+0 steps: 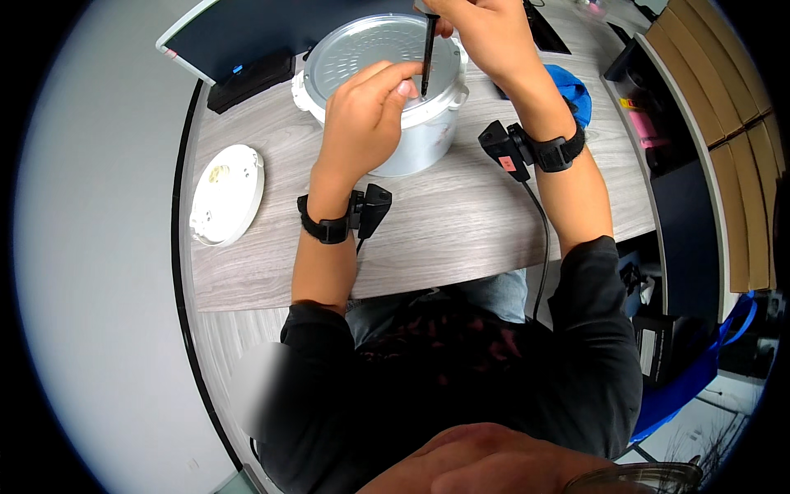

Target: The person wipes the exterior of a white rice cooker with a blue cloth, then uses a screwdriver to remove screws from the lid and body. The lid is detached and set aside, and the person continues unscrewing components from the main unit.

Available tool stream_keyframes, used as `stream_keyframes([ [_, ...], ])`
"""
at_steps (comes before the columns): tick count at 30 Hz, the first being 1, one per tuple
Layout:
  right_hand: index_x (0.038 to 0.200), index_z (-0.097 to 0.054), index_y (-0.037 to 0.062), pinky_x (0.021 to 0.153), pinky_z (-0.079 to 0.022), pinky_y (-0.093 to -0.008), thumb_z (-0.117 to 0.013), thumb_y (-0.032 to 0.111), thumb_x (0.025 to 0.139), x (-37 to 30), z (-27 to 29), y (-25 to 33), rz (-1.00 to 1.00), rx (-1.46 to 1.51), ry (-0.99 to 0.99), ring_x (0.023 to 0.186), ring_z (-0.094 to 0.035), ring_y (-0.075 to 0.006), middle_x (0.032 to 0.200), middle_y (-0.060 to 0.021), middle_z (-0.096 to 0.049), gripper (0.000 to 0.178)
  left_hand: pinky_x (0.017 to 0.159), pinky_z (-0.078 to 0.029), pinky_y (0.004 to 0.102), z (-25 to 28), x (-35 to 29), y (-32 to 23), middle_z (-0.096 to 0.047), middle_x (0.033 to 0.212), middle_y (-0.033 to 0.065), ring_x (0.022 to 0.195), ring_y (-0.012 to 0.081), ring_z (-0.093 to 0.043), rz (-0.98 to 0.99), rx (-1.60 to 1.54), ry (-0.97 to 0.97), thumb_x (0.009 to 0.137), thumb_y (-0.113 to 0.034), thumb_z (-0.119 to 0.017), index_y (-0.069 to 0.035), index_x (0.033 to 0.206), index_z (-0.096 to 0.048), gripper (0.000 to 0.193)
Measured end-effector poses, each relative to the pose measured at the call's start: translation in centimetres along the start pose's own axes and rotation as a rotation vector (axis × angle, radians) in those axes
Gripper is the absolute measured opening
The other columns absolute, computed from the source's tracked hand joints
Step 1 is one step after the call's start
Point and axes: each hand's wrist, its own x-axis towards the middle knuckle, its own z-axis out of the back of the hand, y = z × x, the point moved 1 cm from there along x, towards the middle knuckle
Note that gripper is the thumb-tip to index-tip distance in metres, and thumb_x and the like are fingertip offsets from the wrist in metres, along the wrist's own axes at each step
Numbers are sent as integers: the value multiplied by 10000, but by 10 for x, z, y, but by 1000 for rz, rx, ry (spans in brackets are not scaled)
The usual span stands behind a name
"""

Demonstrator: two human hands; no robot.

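Note:
A round white appliance, shaped like a rice cooker body, stands on the table with a grey slotted metal disc facing up. My right hand is closed round the upper end of a black screwdriver, held nearly upright with its tip down at the disc's near right edge. From the left, my left hand reaches over the rim, its index finger against the screwdriver's shaft and its thumb just below. Whatever lies under the tip is too small to make out.
A white round cover lies at the table's left. Behind the appliance stand a monitor and a black flat box. A blue cloth-like item sits beyond my right wrist. Shelves with cardboard boxes border the right side.

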Motion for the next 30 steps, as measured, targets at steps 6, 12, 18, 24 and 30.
stream_keyframes([
  [6,1145,-586,28,602,-416,-187,-665,103,989,-1,-3,-4,20,47,34,709,-487,-7,865,57,-550,190,686,-499,302,-1,1,4,-716,851,94,756,188,-661,-1,13,-49,992,-103,-588,-6,1137,-724,221],
  [12,1168,-588,22,616,-425,-188,-667,105,989,1,0,-9,77,68,52,731,-500,-16,891,49,-559,212,692,-507,300,-3,1,2,-725,843,89,763,182,-675,5,6,-70,981,-101,-602,-13,1122,-727,209],
  [18,1173,-588,16,622,-425,-187,-673,109,987,-1,2,-9,64,79,65,735,-501,-19,901,44,-562,225,673,-502,290,-4,0,2,-722,857,92,750,170,-669,-4,59,-72,962,-84,-626,-26,1098,-736,184],
  [24,1235,-587,-2,670,-460,-193,-684,110,983,-4,4,-11,102,57,87,776,-530,-23,967,29,-590,292,653,-490,278,-7,0,3,-713,859,87,733,160,-654,-15,77,-81,948,-84,-653,-25,1081,-740,169],
  [30,1299,-589,-20,722,-493,-200,-691,107,979,-5,1,-3,25,67,199,844,-580,-35,1020,10,-638,360,641,-475,271,-5,-1,1,-704,868,79,709,147,-619,-8,86,-65,958,-92,-649,-11,1104,-732,187],
])
